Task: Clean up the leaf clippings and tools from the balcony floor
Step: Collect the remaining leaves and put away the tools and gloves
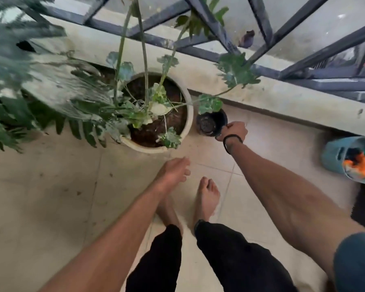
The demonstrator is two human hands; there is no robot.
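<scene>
The right hand (234,130) apparently grips the rim of the black pot (211,124), just right of the big pot (189,114); the left hand (175,169), relaxed and empty, hangs nearer the viewer.

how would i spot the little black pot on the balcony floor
Find the wide cream planter of leafy stems below the railing. Just to its right stands the small black pot, its rim gripped by the right hand. It is much smaller, dark and tipped over slightly.
</scene>
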